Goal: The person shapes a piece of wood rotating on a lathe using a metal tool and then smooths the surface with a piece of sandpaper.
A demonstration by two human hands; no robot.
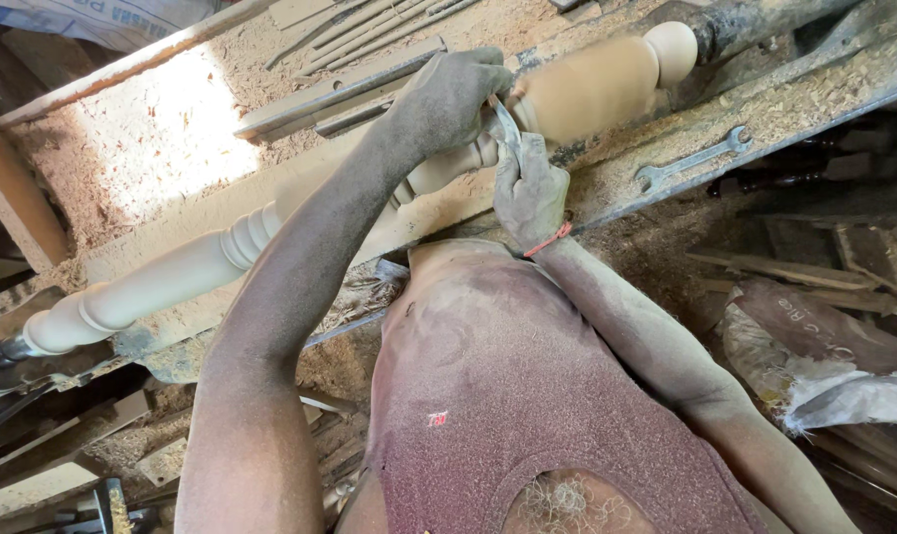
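The right hand [530,193] is closing its fingers around a curved metal tool [506,127]. Just beyond, the left hand [448,97] is curling tight over the tool's tip, pressing it against the blurred wooden spindle [221,252] beneath its fingers.

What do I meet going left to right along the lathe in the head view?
Dark lathe end → pale turned spindle → left hand → right hand holding metal tool → rounded knob → wrench.
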